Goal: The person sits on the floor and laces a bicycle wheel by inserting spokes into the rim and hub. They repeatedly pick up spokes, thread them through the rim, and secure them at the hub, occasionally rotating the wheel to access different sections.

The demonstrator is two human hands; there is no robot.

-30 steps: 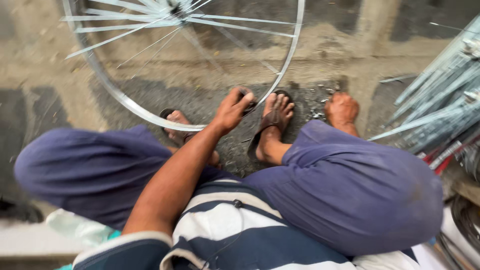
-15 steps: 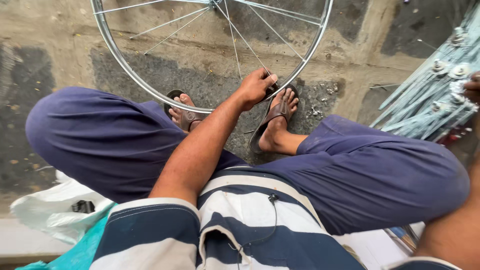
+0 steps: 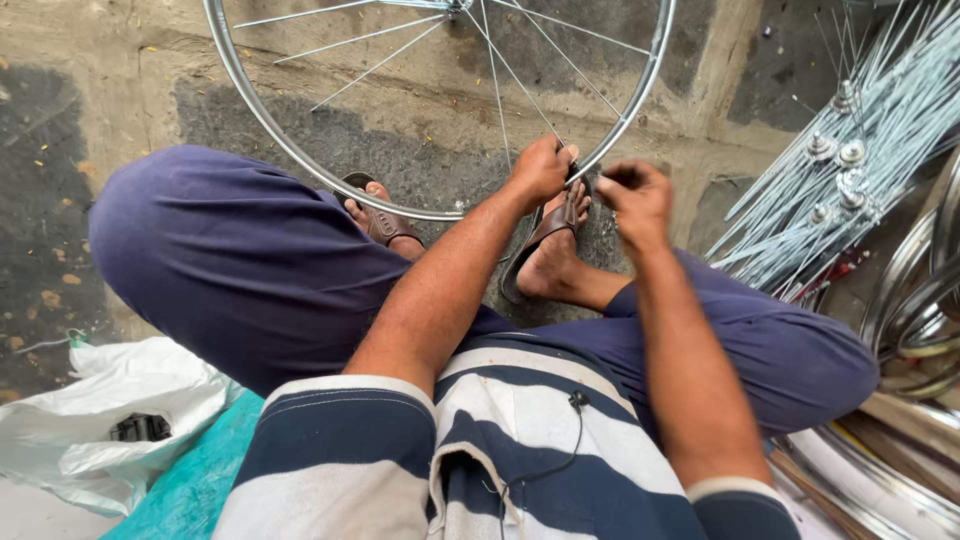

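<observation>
My striped shirt [image 3: 470,450] and blue trousers [image 3: 250,260] fill the space below my arms. My left hand [image 3: 540,168] is clenched on the rim [image 3: 300,160] of the wheel, at its near edge, where a spoke [image 3: 520,85] comes down to it. My right hand [image 3: 635,195] hovers just beside the left, its fingers pinched together; whether they grip something small I cannot tell. Under both hands are my feet in brown sandals [image 3: 545,235], the rim passing over them. Left of my left arm, near my knee, lies a white bag [image 3: 110,420] on a teal cloth [image 3: 190,480]. Right of my right hand lies a bundle of loose spokes [image 3: 850,170], with more rims [image 3: 920,300] next to it. Beyond my hands the wheel stretches over the concrete floor [image 3: 120,60].
</observation>
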